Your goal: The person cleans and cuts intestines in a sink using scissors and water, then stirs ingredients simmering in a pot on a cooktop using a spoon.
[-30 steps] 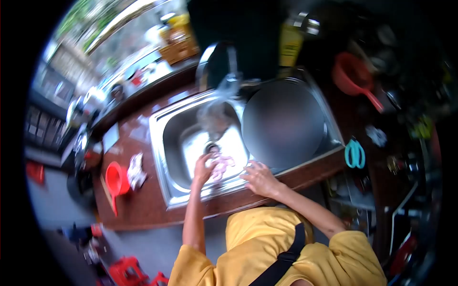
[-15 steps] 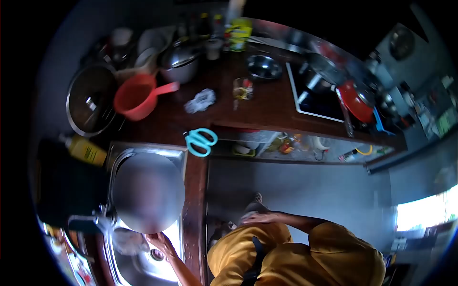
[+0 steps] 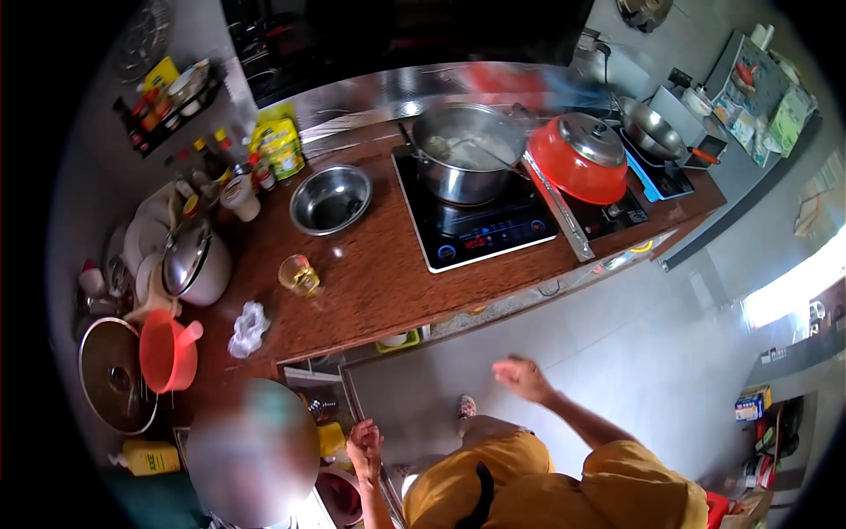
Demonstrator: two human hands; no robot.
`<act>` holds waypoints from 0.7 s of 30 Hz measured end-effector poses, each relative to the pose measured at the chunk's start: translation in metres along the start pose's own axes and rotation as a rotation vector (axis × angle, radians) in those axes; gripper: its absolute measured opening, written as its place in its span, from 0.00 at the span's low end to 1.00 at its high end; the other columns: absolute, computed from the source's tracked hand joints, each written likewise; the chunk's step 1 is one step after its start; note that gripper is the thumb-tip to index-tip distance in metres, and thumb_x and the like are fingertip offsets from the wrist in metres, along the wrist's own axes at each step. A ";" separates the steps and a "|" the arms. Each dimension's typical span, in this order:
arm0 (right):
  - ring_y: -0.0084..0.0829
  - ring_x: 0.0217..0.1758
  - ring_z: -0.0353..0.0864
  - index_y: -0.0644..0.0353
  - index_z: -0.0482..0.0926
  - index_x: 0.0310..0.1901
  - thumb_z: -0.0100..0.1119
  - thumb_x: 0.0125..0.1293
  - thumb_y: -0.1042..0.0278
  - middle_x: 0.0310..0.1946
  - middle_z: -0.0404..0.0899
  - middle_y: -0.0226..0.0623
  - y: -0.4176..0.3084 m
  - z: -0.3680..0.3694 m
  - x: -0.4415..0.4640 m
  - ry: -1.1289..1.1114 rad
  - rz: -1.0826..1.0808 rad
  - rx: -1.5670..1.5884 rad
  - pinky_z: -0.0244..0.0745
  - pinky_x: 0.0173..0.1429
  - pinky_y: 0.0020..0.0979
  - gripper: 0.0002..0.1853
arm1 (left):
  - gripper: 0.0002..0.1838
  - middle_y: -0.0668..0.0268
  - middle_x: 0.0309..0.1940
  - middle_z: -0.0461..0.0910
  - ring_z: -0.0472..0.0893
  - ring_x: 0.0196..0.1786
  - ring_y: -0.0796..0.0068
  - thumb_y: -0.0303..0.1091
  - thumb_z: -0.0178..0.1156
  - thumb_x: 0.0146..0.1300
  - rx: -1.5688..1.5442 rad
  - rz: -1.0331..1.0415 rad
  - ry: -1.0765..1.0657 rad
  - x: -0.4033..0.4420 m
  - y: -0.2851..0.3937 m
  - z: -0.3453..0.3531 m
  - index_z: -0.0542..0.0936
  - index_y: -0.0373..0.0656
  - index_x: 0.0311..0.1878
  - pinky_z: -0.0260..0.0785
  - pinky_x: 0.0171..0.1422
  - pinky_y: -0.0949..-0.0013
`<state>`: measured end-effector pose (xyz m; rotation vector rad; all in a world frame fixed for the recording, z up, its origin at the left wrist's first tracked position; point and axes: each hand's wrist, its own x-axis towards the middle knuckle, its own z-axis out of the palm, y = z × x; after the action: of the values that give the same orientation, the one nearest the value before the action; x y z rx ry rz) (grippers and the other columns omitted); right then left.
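Observation:
My left hand [image 3: 364,448] is raised beside the counter's edge, right of the sink area, with its fingers loosely bent and nothing visible in them. My right hand [image 3: 523,377] hangs over the floor in front of my body, fingers slightly curled, also with nothing visible in it. Ahead of both hands runs the brown counter [image 3: 352,300]. On it stand a steel bowl [image 3: 331,201], a glass [image 3: 300,276] with yellowish liquid and a crumpled clear plastic bag [image 3: 249,330]. A round blurred patch hides most of the sink.
A steel pot [image 3: 465,167] with pale liquid and a utensil in it stands on the induction cooker [image 3: 480,236]. Beside it are a red basin [image 3: 577,159] under a lid and a frying pan [image 3: 650,130]. A red dipper [image 3: 167,351] and a rice cooker [image 3: 198,263] stand left.
The view has swung right towards the cooker. My left hand has left the sink and come up beside the counter. My right hand has moved from near my leg out over the floor.

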<state>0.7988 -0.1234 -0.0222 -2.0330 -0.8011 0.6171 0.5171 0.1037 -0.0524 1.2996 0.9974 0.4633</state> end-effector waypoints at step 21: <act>0.42 0.33 0.80 0.63 0.74 0.42 0.44 0.57 0.74 0.28 0.78 0.46 -0.169 -0.233 0.294 0.162 -0.115 -1.297 0.75 0.35 0.40 0.12 | 0.10 0.67 0.33 0.76 0.75 0.35 0.80 0.31 0.54 0.61 -0.232 0.135 -0.201 0.184 0.145 0.087 0.75 0.36 0.43 0.69 0.40 0.76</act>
<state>1.1003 0.0423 0.2037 -3.0588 -1.4069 -0.2769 0.7193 0.2342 0.0161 1.1823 0.6698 0.5241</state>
